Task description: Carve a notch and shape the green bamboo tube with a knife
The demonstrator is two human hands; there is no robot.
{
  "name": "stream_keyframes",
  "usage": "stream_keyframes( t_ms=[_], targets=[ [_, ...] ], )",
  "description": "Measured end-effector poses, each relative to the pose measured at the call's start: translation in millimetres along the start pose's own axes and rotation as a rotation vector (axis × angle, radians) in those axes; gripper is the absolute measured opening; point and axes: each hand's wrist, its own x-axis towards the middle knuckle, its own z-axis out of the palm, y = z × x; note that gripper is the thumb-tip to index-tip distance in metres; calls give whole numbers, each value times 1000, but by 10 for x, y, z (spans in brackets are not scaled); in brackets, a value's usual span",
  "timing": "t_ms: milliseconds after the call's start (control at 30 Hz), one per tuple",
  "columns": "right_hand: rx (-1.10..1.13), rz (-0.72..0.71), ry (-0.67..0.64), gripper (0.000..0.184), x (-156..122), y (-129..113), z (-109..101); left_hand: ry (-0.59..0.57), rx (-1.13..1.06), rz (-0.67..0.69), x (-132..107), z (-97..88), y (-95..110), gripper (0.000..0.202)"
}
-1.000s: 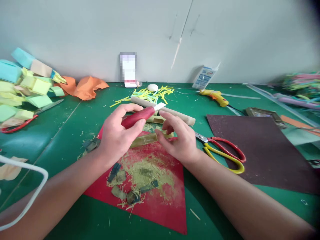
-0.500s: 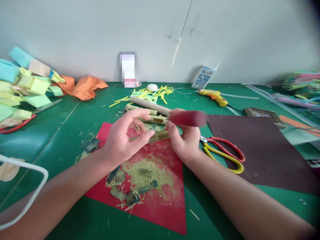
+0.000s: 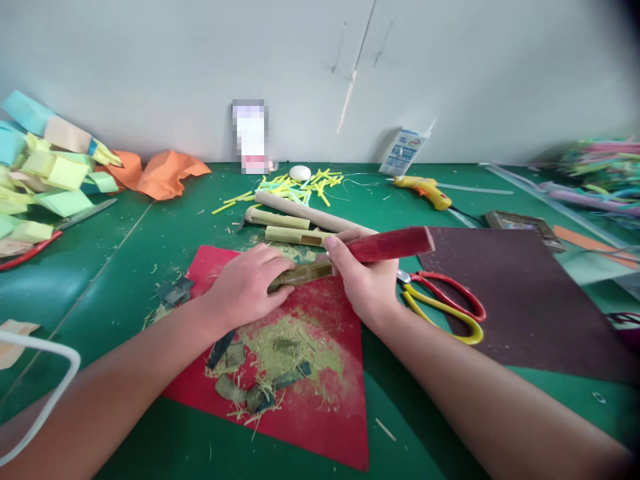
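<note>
Your curled left hand (image 3: 249, 283) grips one bamboo piece (image 3: 306, 272), your closed right hand (image 3: 373, 287) one red-handled knife (image 3: 390, 245); two bamboo tubes (image 3: 277, 219) lie beyond.

no text can be read with certainty. what print there is shows in two places. toward the upper right of the frame, a white-and-blue packet (image 3: 406, 152) leans at a tilt against the wall (image 3: 310, 73); its face carries blue blocks with rows of pale marks that look like lettering, and a small reddish, rounded emblem near the top, all too small and soft to make out as words, numbers or a brand. left of centre in the upper part, an upright phone (image 3: 251, 137) has a pale screen with a reddish band low down, pixelated beyond reading.
</note>
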Motion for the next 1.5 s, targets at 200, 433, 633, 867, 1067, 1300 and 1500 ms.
stream_keyframes(
  t_ms=[200,433,633,867,1067,1300,1500],
  targets=[
    [-50,51,-70,21,-9,-22,22,37,-62,-19,-6,22,-66,22],
    [-56,111,-101,20,3,-18,68,49,-43,13,-11,54,-93,19],
    [-90,108,-87,18,16,-42,93,19,-37,18,1,36,-91,20],
    [-158,74,-85,20,15,-40,120,-8,-79,41,13,40,-133,22],
    [-253,81,-78,22,49,-76,158,6,-95,45,36,41,-148,22],
    [-540,8,-184,32,118,-166,227,-8,-104,15,39,64,-173,27],
    [-657,21,-269,37,209,-285,256,15,-108,-26,36,78,-167,20]
  ],
)
